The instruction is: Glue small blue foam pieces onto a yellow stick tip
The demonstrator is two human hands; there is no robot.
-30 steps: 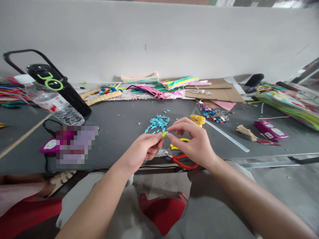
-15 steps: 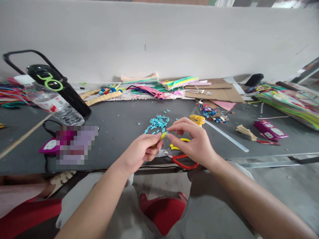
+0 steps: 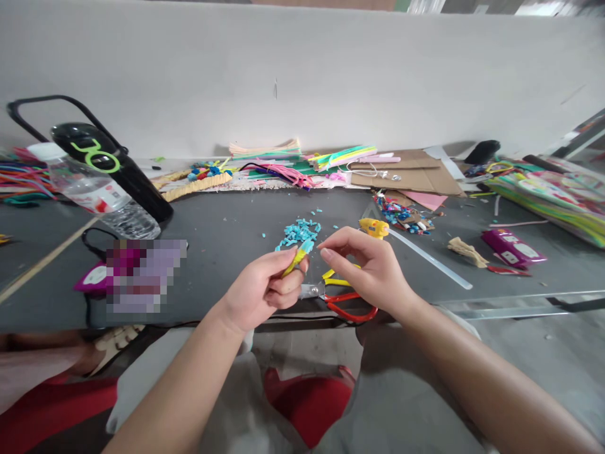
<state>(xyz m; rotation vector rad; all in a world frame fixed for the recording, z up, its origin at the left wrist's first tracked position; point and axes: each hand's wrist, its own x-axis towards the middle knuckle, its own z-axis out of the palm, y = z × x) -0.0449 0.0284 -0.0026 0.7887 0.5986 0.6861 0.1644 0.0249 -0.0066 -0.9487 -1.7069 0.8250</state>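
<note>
My left hand (image 3: 267, 287) is closed around a short yellow piece with a light-blue tip (image 3: 300, 257), which looks like cut chenille stem. The tip points up and to the right. Just right of it is my right hand (image 3: 366, 265), thumb and forefinger tips brought together in a pinch. Whether something tiny sits between them I cannot make out. Beyond the hands lies a loose pile of small light-blue pieces (image 3: 299, 231). Scissors (image 3: 347, 299) with red and yellow handles lie partly hidden beneath the hands.
A yellow glue gun (image 3: 374, 227) with a clear glue stick (image 3: 432, 260) lies to the right. Bundles of coloured stems (image 3: 343, 157) and cardboard (image 3: 411, 170) line the wall. A water bottle (image 3: 101, 192), a black flask (image 3: 116, 170) and a purple box (image 3: 513, 246) also stand about.
The yellow piece in my left hand is turned more upright, its blue tip now showing clearly. My right fingers have come away from it, slightly to the right.
</note>
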